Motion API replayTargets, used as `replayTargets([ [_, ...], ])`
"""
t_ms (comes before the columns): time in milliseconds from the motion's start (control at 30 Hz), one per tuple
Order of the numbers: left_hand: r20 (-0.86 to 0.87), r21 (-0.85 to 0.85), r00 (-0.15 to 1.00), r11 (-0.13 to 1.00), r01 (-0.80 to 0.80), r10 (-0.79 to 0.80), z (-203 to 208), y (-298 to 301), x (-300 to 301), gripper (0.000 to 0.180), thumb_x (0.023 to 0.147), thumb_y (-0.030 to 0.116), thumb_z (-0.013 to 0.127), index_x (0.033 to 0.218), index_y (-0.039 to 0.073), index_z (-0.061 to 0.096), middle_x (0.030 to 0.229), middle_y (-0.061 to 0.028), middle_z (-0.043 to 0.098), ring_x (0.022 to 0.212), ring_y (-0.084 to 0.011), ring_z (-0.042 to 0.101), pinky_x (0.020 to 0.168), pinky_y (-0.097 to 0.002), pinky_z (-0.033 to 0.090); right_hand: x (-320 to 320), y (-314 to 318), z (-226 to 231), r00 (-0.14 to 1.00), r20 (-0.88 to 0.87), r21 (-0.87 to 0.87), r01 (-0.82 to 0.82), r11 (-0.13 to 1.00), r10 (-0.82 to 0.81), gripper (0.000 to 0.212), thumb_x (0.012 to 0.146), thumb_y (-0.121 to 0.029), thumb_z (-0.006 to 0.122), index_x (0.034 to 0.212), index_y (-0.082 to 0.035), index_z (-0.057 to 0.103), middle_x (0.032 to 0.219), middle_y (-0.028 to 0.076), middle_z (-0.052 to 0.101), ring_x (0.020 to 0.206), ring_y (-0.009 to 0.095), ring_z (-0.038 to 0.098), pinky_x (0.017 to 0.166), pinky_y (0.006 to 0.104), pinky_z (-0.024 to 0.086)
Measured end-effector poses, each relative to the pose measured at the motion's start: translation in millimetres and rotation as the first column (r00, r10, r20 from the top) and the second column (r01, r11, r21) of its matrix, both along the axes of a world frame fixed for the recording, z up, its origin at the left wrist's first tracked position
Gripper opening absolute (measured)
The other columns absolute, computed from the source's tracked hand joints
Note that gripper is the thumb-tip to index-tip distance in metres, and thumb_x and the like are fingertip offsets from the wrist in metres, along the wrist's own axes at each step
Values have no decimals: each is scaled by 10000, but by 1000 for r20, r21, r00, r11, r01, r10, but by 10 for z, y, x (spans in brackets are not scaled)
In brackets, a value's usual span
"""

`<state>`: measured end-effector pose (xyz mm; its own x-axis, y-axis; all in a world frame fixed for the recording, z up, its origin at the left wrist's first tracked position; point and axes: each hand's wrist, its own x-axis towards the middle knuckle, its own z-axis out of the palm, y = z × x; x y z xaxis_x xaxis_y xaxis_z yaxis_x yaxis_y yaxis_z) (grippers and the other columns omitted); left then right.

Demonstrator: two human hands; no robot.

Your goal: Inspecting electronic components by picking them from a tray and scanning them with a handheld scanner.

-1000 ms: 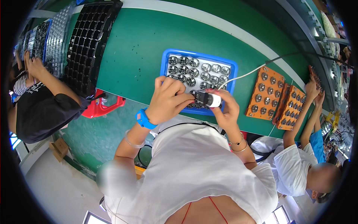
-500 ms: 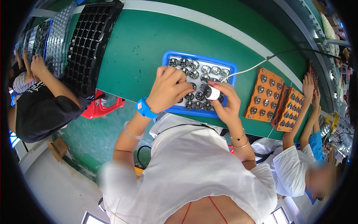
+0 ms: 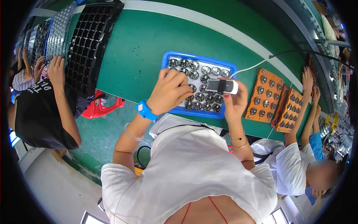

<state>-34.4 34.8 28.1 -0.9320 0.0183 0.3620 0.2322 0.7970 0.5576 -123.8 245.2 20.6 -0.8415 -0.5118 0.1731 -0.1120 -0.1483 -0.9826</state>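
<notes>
A blue-rimmed tray [image 3: 197, 112] lies in front of me on the green table, with rows of round, shiny dark metallic parts [image 3: 199, 97] on its white bottom. My left hand [image 3: 169, 91] is over the tray's left side, fingers bent inward and fingertips down among the parts. What they pinch, if anything, is hidden. In my right hand [image 3: 236, 99] is a small corded handheld device [image 3: 220, 86], grey and white with a black band, lying nearly level above the tray's right part. Its white cable [image 3: 253, 68] runs off to the upper right.
Orange blocks [image 3: 264, 95] carrying similar round parts stand to the right, near a co-worker's arms [image 3: 300, 115]. At left are a black compartment tray [image 3: 87, 48] and another co-worker's arm [image 3: 59, 82]. Dark specks dot the green table [image 3: 123, 56]. A red stool [image 3: 102, 108] stands below its edge.
The handheld device has turned from tilted to nearly level and shifted right and up with my right hand. My left hand has barely moved. The left co-worker's arm has shifted.
</notes>
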Motion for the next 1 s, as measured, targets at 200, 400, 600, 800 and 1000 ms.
replayTargets([
  [200,8,-19,992,992,-128,128,41,25,-113,170,701,222,756,853,179,694,808,23,463,819,-180,462,771,-351,310,-183,-22,24,981,-162,159,-78,984,104,368,856,-16,622,1200,-12,492,1196,172,592,1117,242,564,981,366,413],
  [400,-34,-52,997,996,-68,66,57,-15,-216,155,696,217,758,837,190,700,816,23,465,834,-181,466,773,-349,314,-279,-178,147,893,-384,326,-106,939,234,341,806,-42,638,1140,-25,567,1141,144,637,1054,290,590,952,390,422],
  [600,-44,64,994,993,-97,100,123,10,-199,157,684,203,769,816,171,690,800,14,466,834,-187,466,773,-348,319,-283,-195,132,884,-397,304,-124,945,244,344,797,-77,637,1137,-45,591,1138,122,639,1025,321,592,935,409,432],
  [800,-5,-68,998,996,-61,61,72,-41,-203,171,689,206,767,833,158,690,817,12,472,838,-196,471,780,-348,323,-170,-142,-2,999,-45,8,-20,1000,21,398,893,-81,605,1246,-4,438,1205,166,571,1122,242,553,992,381,411],
  [1000,13,2,989,989,-147,147,112,-46,-268,159,707,177,746,851,148,687,836,0,477,843,-197,472,748,-352,326,-364,-117,47,980,-165,196,-77,978,111,385,881,-32,603,1235,1,456,1206,177,583,1149,258,552,1003,375,399],
])
